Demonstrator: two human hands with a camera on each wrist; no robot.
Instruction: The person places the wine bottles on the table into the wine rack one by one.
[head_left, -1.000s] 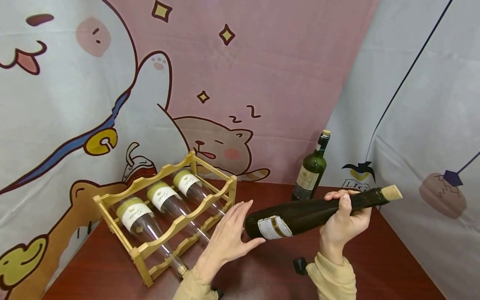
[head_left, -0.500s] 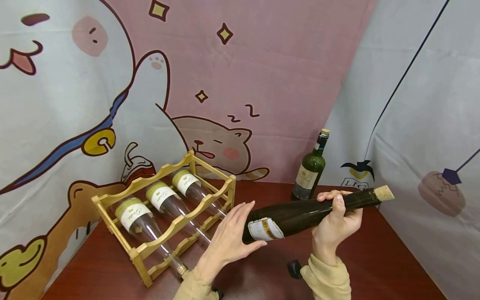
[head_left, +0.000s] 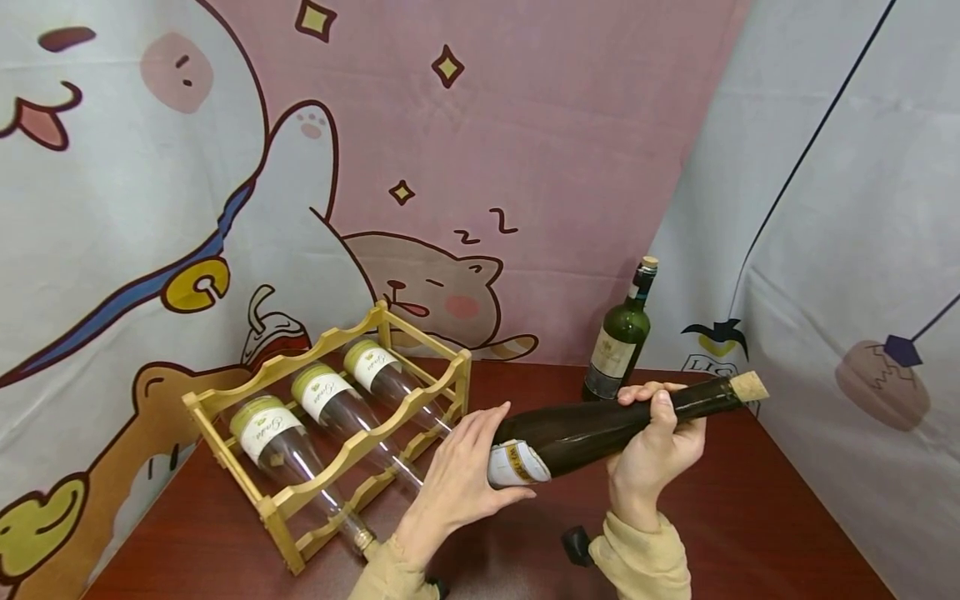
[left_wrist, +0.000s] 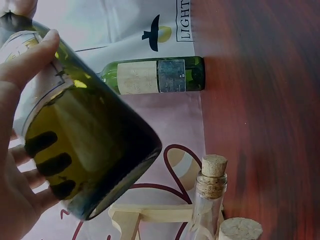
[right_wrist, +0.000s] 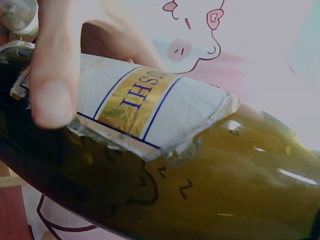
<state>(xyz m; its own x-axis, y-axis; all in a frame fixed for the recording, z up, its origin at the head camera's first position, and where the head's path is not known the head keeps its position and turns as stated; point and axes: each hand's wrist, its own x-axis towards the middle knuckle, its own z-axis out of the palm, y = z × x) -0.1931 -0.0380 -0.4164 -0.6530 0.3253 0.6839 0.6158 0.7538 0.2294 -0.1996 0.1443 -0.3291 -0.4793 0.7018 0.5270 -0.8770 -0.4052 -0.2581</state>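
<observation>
A dark wine bottle (head_left: pixel 585 437) with a white and gold label is held aslant above the table, its base to the left and its cork (head_left: pixel 750 386) to the right. My right hand (head_left: pixel 656 462) grips the neck, thumb on the near side. Around the base end is my left hand (head_left: pixel 457 475), fingers behind the glass and thumb in front. Through the green glass (left_wrist: pixel 95 135), the left wrist view shows those fingers as dark shapes. The label (right_wrist: pixel 135 105) fills much of the right wrist view, with a thumb lying across its edge.
At left stands a wooden wine rack (head_left: pixel 282 533), where three clear bottles (head_left: pixel 324 392) lie with pale labels. A corked green bottle (head_left: pixel 611 358) stands upright on the red-brown table (head_left: pixel 772 517) at the back right. A printed cloth (head_left: pixel 570 150) hangs behind.
My right hand has moved left, bringing the bottle's base deeper between the left thumb and fingers. The left hand has stayed nearly in place. Rack and green bottle have not moved.
</observation>
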